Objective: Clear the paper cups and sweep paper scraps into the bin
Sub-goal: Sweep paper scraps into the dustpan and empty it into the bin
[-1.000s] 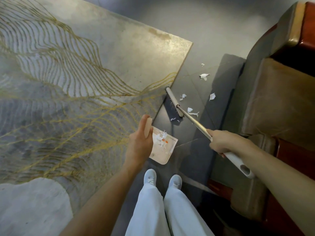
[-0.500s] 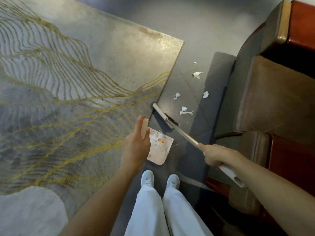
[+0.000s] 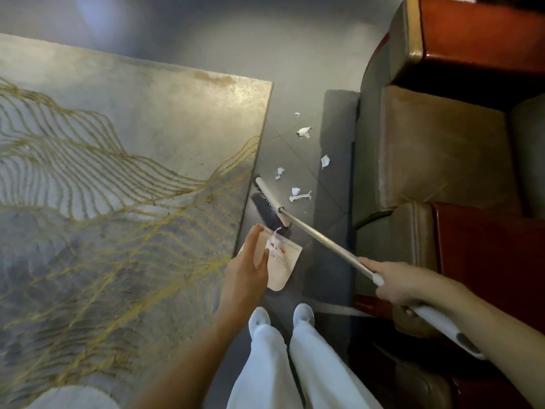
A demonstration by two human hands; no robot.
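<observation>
Head view: broom (image 3: 324,241) now nearer dustpan (image 3: 285,261).

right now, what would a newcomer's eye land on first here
The white scraps stand out first, scattered on the dark floor between the gold-lined rug on the left and the chair on the right. Just below them the right hand grips a broom. Its head lies close to the lip of a dustpan, which the left hand holds and which has a few scraps in it.
</observation>
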